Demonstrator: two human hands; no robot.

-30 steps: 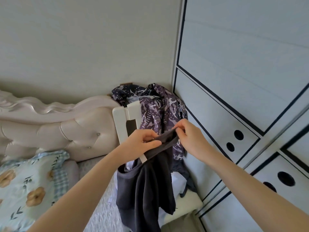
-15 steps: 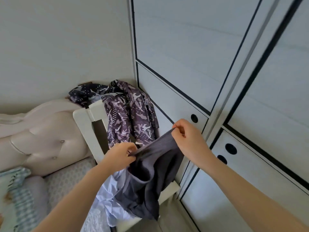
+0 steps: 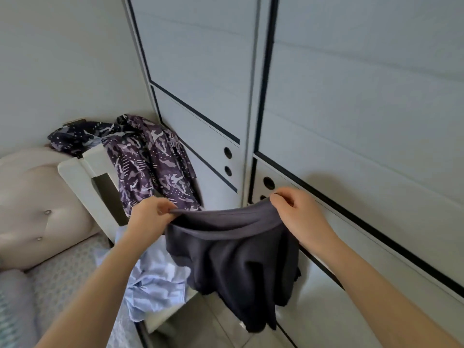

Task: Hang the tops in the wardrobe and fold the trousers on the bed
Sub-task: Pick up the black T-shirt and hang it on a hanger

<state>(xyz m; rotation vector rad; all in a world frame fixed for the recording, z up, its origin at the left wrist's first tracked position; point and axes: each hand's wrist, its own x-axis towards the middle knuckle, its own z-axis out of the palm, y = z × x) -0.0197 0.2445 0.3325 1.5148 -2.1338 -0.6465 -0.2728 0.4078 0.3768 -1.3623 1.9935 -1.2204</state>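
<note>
Pulled wider apart than half a second ago, the dark grey garment (image 3: 233, 257) is stretched between my hands.
My left hand (image 3: 150, 217) and right hand (image 3: 298, 217) each pinch its top edge, fingers curled on the cloth. It hangs before the wardrobe (image 3: 200, 71), over the white chair (image 3: 77, 172) that carries a purple patterned top (image 3: 150, 159) and a crumpled pale blue garment (image 3: 155, 280).

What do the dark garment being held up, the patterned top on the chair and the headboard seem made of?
Dark garment: soft matte knit, perhaps cotton jersey; it sags in loose folds between the left hand and right hand. Patterned top: thin cloth with a printed purple pattern and limp drape; fibre unclear. Headboard: padded leather or imitation, smooth pale surface dimpled by shiny buttons.
</note>
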